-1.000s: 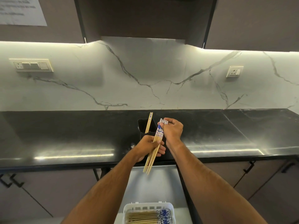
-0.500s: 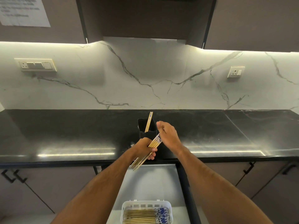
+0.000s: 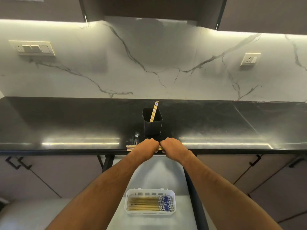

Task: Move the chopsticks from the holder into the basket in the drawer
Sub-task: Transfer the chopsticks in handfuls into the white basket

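Note:
A black square holder stands on the dark countertop with a pair of wooden chopsticks leaning in it. Just in front of it, at the counter's front edge, my left hand and my right hand sit side by side, both closed around a bundle of chopsticks held level; its plain tips stick out to the left of my left hand. Below, in the open drawer, a white plastic basket holds several chopsticks lying flat, their blue-patterned ends to the right.
The black countertop runs the full width under a marble backsplash. The open drawer juts out between my forearms. Cabinet doors with black handles flank it on both sides. Wall sockets sit at upper left and upper right.
The bundle has swung from a slant to level and dropped to the counter's front edge. My right hand has come down from the bundle's top end and closed on it beside my left hand.

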